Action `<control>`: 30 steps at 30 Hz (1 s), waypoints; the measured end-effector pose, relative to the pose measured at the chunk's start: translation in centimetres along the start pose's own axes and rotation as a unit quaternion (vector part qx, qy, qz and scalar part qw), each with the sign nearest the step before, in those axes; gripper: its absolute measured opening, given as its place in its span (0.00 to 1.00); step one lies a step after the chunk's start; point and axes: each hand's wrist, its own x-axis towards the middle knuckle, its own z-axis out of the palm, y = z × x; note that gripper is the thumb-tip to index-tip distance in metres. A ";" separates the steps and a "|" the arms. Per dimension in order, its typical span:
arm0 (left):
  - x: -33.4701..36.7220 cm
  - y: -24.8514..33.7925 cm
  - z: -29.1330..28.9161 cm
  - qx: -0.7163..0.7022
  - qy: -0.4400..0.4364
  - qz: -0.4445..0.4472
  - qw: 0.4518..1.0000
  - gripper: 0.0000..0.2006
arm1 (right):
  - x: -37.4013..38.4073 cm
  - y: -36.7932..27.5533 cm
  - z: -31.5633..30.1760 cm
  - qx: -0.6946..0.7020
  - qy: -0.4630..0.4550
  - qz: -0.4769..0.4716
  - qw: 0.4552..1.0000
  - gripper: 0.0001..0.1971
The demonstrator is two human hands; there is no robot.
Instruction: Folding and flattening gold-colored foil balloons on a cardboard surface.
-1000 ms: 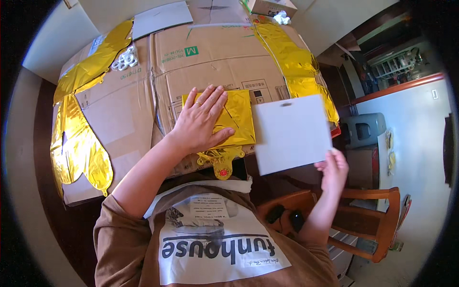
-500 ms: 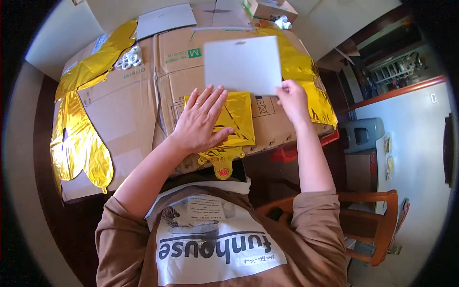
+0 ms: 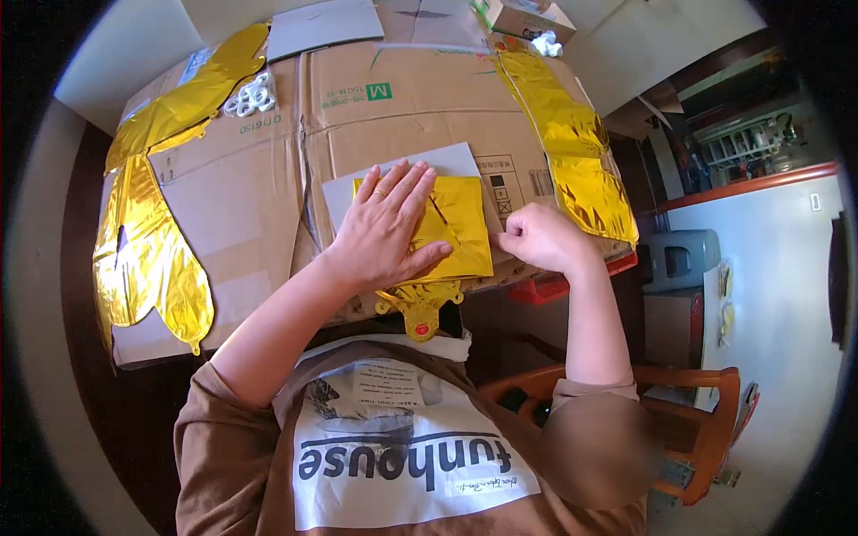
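Note:
A flat gold foil balloon (image 3: 460, 223), folded into a square, lies near the front edge of the cardboard-covered table. Its tabbed end (image 3: 422, 313) with a red spot hangs over that edge. My left hand (image 3: 384, 214) rests flat on the folded foil, fingers stretched out. Beneath the foil is a pale grey-white card (image 3: 456, 159), tilted, showing past the far edge and sides. My right hand (image 3: 545, 237) is closed at the card's right edge beside the foil, fingertips curled under and partly hidden.
Unfolded gold foil balloons lie at the left (image 3: 143, 241) and right (image 3: 572, 134). A bag of white rings (image 3: 252, 96) sits at the far left, another pale sheet (image 3: 326, 29) at the back. A small box (image 3: 523, 20) stands far right; a wooden chair (image 3: 706, 429) is nearby.
My right hand has brought the card down toward me, from beyond the foil to under it. My left hand has stayed flat on the foil.

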 end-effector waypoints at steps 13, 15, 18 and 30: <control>-2.8 -1.8 -3.4 -0.007 0.014 -0.030 0.999 0.36 | 2.5 -1.9 5.2 -0.079 0.193 -0.235 0.949 0.37; -3.7 -2.1 -3.0 -0.001 -0.014 -0.033 0.999 0.38 | 3.2 -1.6 5.9 -0.105 0.198 -0.247 0.943 0.37; -4.1 -2.5 -2.9 0.007 -0.012 -0.038 0.999 0.39 | 4.9 -1.2 5.5 -0.142 0.220 -0.267 0.928 0.37; -4.7 -2.7 -2.9 -0.006 -0.006 -0.050 0.999 0.40 | 0.7 -1.7 3.2 -0.110 0.237 -0.353 0.899 0.36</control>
